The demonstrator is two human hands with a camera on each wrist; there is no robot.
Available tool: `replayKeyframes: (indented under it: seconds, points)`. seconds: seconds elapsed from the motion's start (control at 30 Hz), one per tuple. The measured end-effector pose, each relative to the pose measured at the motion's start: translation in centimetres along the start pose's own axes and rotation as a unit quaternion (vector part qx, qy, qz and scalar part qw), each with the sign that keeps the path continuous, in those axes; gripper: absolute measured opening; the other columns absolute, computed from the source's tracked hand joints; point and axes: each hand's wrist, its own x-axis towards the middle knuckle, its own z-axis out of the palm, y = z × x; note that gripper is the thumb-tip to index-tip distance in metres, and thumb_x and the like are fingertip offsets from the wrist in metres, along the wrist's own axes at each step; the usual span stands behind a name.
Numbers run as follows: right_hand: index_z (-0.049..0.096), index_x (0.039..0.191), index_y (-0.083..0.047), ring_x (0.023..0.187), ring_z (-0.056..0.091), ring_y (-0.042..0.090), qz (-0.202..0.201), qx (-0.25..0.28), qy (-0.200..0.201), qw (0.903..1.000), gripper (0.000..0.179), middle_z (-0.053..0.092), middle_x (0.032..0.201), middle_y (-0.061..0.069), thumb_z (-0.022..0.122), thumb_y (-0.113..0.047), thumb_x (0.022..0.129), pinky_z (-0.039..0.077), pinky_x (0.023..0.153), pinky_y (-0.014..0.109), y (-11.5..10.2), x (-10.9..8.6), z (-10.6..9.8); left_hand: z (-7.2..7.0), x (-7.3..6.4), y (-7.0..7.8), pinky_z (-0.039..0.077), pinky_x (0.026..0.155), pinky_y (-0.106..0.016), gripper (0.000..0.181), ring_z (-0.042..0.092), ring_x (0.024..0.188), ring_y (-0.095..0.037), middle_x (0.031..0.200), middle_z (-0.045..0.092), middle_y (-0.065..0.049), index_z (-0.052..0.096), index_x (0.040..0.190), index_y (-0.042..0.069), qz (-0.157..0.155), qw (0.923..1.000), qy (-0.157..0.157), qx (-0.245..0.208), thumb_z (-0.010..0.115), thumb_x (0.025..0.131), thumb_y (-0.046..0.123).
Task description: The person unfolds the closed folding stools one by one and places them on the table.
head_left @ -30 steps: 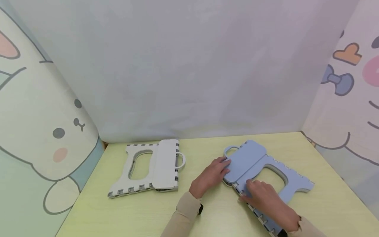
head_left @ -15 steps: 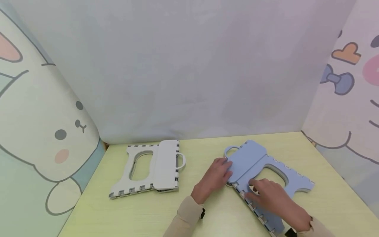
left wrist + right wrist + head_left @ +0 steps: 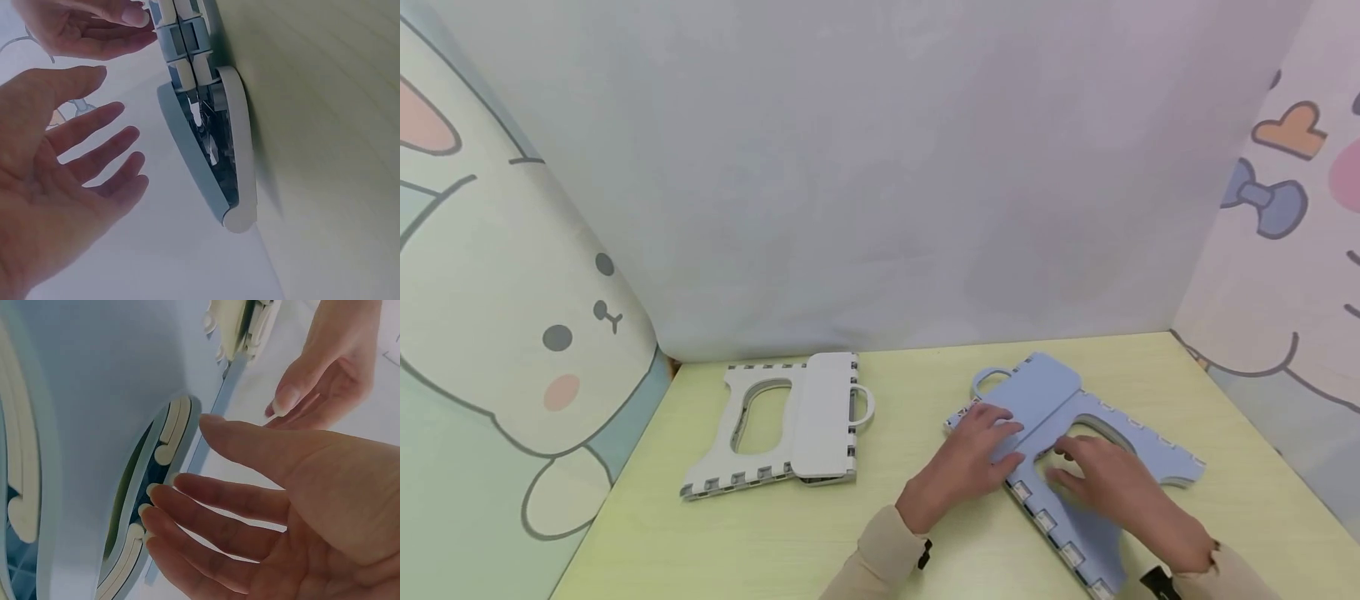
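Partly, the left hand hides the blue stool.

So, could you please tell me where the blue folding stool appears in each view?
Head: the blue folding stool lies right of centre, in the lower half.
Left wrist: the blue folding stool shows edge-on, from the top edge down past the middle.
Right wrist: the blue folding stool fills most of the left half.
Shared landmark: the right hand, lower right, upper left and lower right respectively.
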Motion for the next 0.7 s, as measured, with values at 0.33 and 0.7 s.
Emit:
replayKeyframes:
  seconds: [0.33,0.7]
  points:
    - [0.069,0.095,-0.006,0.076,0.064,0.022,0.026,-0.005,0.009,0.9996,0.029,0.067,0.088,0.002,0.090,-0.016,0.078,0.053,0.058,0.037,1.5,0.3,-0.1,-0.1,-0.1,1.2,0.039,0.111,-0.023,0.030,0.056,0.124,-0.017,0.128,0.066,-0.005,0.071,0.125,0.012,0.041,0.9990,-0.014,-0.013,0.070,0.099,0.028]
    - [0.068,0.108,0.001,0.084,0.066,0.038,0.036,-0.015,0.033,0.9987,0.042,0.068,0.094,0.015,0.090,-0.013,0.076,0.056,0.062,0.051,3.5,0.1,-0.6,0.3,-0.3,2.2,0.036,0.112,-0.020,0.032,0.058,0.120,-0.015,0.123,0.067,-0.001,0.074,0.121,0.014,0.085,0.9960,-0.028,0.002,0.073,0.097,0.035]
